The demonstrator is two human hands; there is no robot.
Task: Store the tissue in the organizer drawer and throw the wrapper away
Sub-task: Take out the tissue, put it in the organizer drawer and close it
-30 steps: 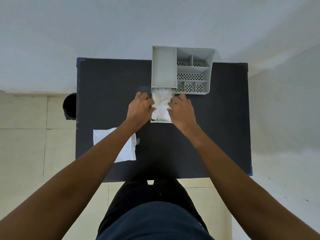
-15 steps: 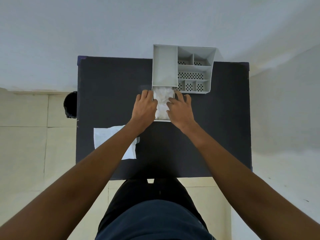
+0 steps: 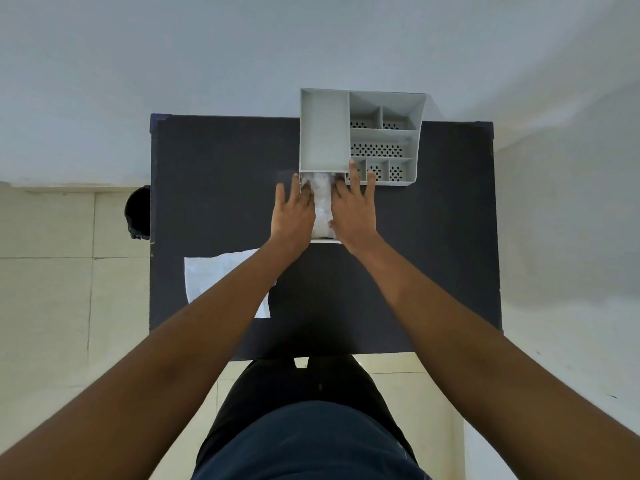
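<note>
A grey organizer (image 3: pixel 323 131) with several compartments stands at the far edge of the dark table (image 3: pixel 214 188). Its drawer (image 3: pixel 325 241) is pulled out toward me, and white crumpled tissue (image 3: pixel 321 206) fills it. My left hand (image 3: pixel 292 211) lies flat along the drawer's left side, fingers spread and extended forward. My right hand (image 3: pixel 353 209) lies along the right side, fingers stretched out, its tips touching the organizer's front. Both hands press on the tissue's edges. The white wrapper (image 3: pixel 207 277) lies flat on the table at the near left, partly under my left forearm.
A black round bin (image 3: pixel 138 212) stands on the tiled floor just off the table's left edge. A pale wall runs behind the table and on the right. My legs are at the table's near edge.
Both hands have slid forward along the drawer and their fingers have straightened out toward the organizer. The tissue now sits deeper between them.
</note>
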